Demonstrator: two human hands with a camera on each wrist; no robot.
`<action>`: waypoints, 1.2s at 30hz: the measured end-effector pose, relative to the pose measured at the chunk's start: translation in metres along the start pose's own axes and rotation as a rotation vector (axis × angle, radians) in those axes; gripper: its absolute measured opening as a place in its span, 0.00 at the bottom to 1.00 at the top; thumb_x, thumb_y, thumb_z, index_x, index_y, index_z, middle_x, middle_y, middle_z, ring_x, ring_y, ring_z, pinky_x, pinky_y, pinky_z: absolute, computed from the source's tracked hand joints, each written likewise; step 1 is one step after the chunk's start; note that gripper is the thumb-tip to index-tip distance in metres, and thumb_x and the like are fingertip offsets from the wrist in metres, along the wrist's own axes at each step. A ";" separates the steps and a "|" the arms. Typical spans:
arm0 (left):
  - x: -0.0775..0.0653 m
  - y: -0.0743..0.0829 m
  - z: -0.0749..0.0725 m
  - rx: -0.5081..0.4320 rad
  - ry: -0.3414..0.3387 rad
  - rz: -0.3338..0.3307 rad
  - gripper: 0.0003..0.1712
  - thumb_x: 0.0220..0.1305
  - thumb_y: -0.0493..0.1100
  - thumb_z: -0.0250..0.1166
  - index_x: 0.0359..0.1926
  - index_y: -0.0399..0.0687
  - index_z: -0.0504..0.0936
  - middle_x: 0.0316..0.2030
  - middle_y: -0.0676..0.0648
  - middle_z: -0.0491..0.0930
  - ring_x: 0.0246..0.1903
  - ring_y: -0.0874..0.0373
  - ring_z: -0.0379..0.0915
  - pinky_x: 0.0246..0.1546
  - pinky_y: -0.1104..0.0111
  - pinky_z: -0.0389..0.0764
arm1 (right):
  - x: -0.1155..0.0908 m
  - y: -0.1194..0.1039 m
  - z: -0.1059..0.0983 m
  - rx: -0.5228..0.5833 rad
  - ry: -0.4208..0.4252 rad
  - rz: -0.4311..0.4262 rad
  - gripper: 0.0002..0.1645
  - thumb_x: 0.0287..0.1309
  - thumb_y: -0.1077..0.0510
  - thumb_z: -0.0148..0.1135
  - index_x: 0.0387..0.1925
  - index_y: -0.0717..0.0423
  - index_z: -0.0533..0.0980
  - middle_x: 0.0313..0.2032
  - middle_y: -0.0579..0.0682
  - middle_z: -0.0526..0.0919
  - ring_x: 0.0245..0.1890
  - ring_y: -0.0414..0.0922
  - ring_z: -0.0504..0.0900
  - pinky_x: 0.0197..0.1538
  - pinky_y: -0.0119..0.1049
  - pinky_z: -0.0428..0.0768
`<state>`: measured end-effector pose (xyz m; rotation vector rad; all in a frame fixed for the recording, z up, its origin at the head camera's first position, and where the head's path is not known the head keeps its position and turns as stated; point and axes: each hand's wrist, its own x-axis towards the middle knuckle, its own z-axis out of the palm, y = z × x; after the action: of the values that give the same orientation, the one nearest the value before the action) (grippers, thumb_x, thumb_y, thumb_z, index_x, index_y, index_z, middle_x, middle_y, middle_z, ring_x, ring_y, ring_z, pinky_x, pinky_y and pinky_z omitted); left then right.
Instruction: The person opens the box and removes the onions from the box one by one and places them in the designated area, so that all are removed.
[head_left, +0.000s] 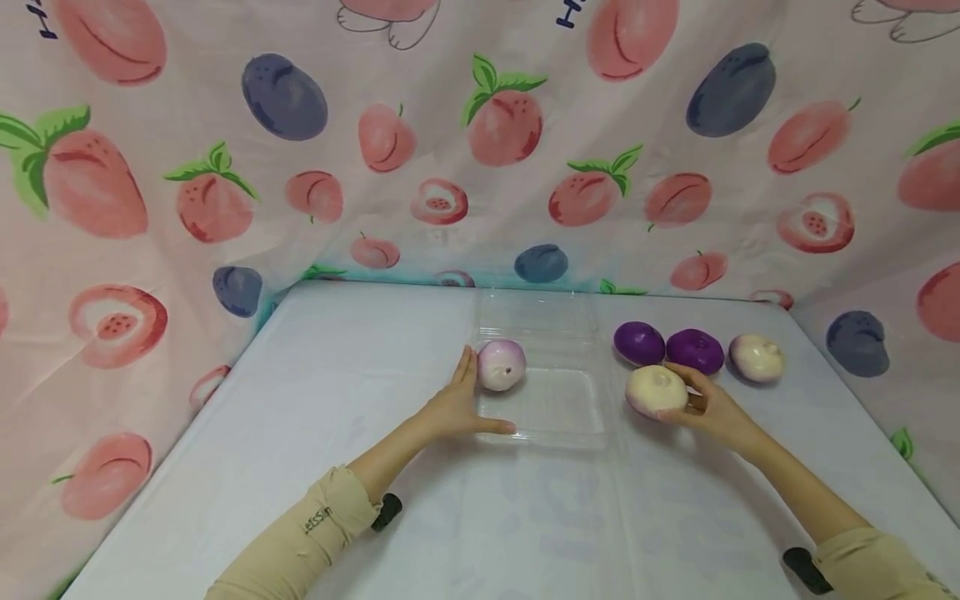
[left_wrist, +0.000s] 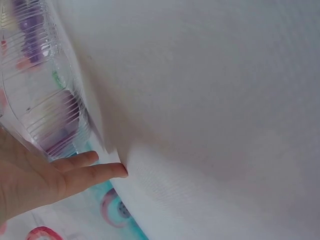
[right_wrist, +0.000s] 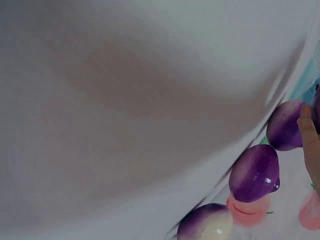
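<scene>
My right hand [head_left: 712,410] grips a pale onion [head_left: 654,390] from its right side, fingers behind it and thumb in front. My left hand [head_left: 456,408] rests at the left side of a clear plastic box [head_left: 570,404], fingers straight along its wall and thumb extended over its front edge. A pinkish-white onion [head_left: 501,365] sits in the left part of the box. From the left wrist view, the straight fingers [left_wrist: 95,175] lie beside the box's ribbed wall [left_wrist: 60,127]. The right wrist view catches only part of that hand [right_wrist: 312,155], at its right edge.
Behind the held onion lie two dark purple onions [head_left: 639,343] and, farther right, another pale onion [head_left: 757,358]. The box's clear lid [head_left: 536,312] lies folded back toward the rear. A fruit-print cloth [head_left: 450,108] rises behind the white table [head_left: 360,350].
</scene>
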<state>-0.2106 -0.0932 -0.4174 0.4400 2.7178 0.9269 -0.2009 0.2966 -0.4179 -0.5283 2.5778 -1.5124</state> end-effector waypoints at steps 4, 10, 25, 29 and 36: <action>0.001 0.000 0.001 -0.011 -0.003 0.006 0.76 0.41 0.64 0.74 0.73 0.38 0.32 0.74 0.43 0.25 0.73 0.45 0.37 0.67 0.51 0.58 | 0.000 0.004 0.002 -0.058 0.006 -0.002 0.44 0.55 0.64 0.65 0.65 0.76 0.52 0.63 0.75 0.58 0.46 0.13 0.64 0.47 0.14 0.71; 0.002 0.001 0.001 -0.004 -0.001 -0.009 0.76 0.41 0.65 0.74 0.73 0.39 0.31 0.74 0.44 0.25 0.73 0.44 0.39 0.67 0.51 0.59 | 0.004 0.006 0.001 -0.171 -0.007 -0.015 0.42 0.54 0.63 0.66 0.64 0.74 0.55 0.61 0.74 0.63 0.56 0.50 0.74 0.49 0.29 0.79; 0.000 0.000 0.001 -0.012 0.009 -0.013 0.76 0.40 0.64 0.74 0.73 0.39 0.32 0.74 0.44 0.26 0.72 0.42 0.45 0.65 0.50 0.61 | 0.007 0.006 -0.004 -0.272 -0.090 0.052 0.46 0.55 0.56 0.67 0.65 0.72 0.52 0.62 0.76 0.61 0.59 0.72 0.65 0.55 0.57 0.73; 0.000 0.000 0.001 -0.013 0.012 -0.014 0.76 0.40 0.65 0.74 0.73 0.40 0.32 0.74 0.44 0.26 0.71 0.42 0.46 0.65 0.50 0.62 | 0.008 0.009 -0.006 -0.258 -0.090 0.091 0.48 0.55 0.55 0.67 0.67 0.72 0.51 0.63 0.75 0.60 0.59 0.71 0.65 0.56 0.58 0.72; 0.001 0.000 0.000 -0.012 0.009 -0.012 0.76 0.40 0.65 0.74 0.73 0.40 0.31 0.74 0.44 0.25 0.72 0.43 0.43 0.66 0.50 0.61 | 0.009 0.009 -0.005 -0.259 -0.098 0.105 0.50 0.55 0.54 0.66 0.67 0.72 0.49 0.63 0.75 0.59 0.60 0.71 0.64 0.57 0.59 0.71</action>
<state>-0.2114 -0.0926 -0.4179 0.4178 2.7184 0.9439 -0.2129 0.3013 -0.4220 -0.4698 2.6922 -1.1003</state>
